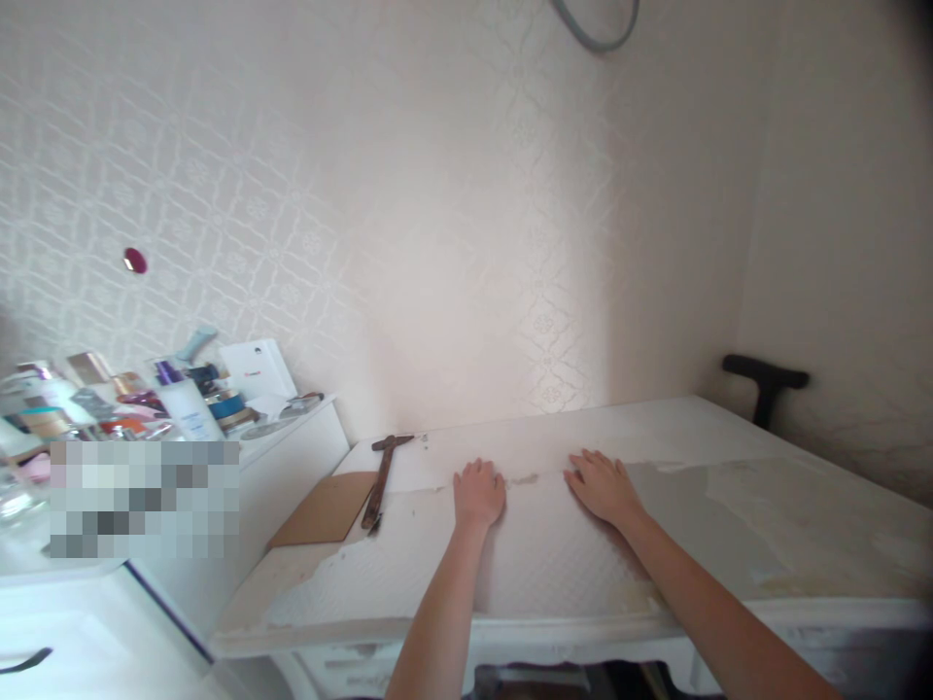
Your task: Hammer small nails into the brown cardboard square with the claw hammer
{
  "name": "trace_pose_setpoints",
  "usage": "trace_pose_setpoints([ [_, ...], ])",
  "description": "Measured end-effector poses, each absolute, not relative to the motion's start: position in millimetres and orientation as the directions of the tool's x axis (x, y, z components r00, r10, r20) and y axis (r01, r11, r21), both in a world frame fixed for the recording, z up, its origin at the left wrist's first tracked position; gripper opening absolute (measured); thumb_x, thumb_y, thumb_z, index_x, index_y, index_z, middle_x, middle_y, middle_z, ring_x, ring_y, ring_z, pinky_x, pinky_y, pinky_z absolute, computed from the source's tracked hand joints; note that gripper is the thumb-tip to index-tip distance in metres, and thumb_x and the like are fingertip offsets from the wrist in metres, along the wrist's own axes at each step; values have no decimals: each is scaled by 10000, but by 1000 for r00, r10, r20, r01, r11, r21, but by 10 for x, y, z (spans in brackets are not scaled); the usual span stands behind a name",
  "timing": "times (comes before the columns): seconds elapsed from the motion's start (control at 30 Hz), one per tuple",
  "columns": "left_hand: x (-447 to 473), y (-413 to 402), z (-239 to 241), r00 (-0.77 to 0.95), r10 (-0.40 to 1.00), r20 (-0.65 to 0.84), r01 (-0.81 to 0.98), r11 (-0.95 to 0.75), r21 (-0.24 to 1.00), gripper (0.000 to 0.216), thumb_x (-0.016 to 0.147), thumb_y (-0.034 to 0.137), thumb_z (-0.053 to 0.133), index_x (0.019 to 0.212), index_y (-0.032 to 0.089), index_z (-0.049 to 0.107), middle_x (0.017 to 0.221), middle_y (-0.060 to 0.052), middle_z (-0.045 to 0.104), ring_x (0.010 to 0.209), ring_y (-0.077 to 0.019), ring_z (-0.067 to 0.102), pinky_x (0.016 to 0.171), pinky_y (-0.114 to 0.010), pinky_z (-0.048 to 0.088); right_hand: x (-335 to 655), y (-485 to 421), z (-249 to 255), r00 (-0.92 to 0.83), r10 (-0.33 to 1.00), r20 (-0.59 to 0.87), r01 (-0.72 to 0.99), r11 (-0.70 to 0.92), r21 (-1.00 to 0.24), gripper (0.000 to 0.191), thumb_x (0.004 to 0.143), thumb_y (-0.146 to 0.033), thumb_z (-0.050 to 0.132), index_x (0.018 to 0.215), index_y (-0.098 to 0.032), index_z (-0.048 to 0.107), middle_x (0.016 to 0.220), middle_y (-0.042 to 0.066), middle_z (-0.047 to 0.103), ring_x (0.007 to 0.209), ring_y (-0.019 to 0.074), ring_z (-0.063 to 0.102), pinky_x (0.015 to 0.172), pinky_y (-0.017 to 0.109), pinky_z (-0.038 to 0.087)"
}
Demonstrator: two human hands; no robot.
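Observation:
My left hand (479, 492) rests palm down near the middle of a worn white desk top (430, 574), its fingers loosely spread and nothing in them. To its right lies my right hand (602, 483), also flat with fingers apart and empty. Both touch the desk around the line where its torn, pale covering (543, 569) meets a smoother white strip. Left of my hands is a hammer (380, 483) with a dark wooden handle, its head toward the wall. Part of that handle lies against or over a brown square board (328, 507).
A white cabinet (292, 467) on the left carries crowded bottles (190, 403), jars and a white box (257, 371). Behind the desk's right end stands a black T-shaped handle (765, 379). Patterned wallpaper (452, 243) covers the wall, and a grey cable loop (602, 44) hangs above.

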State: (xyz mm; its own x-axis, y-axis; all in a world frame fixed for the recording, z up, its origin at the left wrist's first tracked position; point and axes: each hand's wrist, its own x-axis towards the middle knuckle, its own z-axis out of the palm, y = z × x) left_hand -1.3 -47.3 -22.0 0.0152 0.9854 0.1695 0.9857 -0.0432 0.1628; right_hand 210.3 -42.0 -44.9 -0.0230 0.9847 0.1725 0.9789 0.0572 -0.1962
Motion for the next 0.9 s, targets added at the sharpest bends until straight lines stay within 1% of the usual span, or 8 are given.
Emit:
trace_pose_setpoints([
  [0.27, -12, -477, -210, 17, 987, 162, 985, -44, 166, 453, 942, 337, 266, 1284, 170, 511, 1444, -115, 428, 1350, -254, 354, 1115, -473, 241, 2108, -420, -449, -21, 985, 169, 978, 55, -199, 515, 935, -378, 293, 1352, -150, 491, 1469, 144, 390, 1350, 297, 326, 1082, 516, 219],
  [0.53, -14, -458, -232, 15, 984, 176, 985, -44, 164, 435, 933, 326, 290, 1257, 165, 531, 1432, -111, 445, 1338, -257, 369, 1110, -478, 252, 2106, -419, -450, -21, 985, 170, 977, 56, -204, 515, 934, -375, 294, 1351, -150, 493, 1467, 145, 392, 1345, 298, 333, 1082, 517, 215],
  [0.9, -18, -458, -240, 18, 984, 175, 986, -47, 162, 440, 938, 338, 276, 1256, 167, 527, 1426, -110, 453, 1326, -250, 385, 1108, -478, 253, 2105, -424, -442, -22, 985, 171, 976, 58, -209, 515, 934, -381, 294, 1347, -151, 499, 1464, 149, 396, 1348, 297, 328, 1077, 522, 225],
])
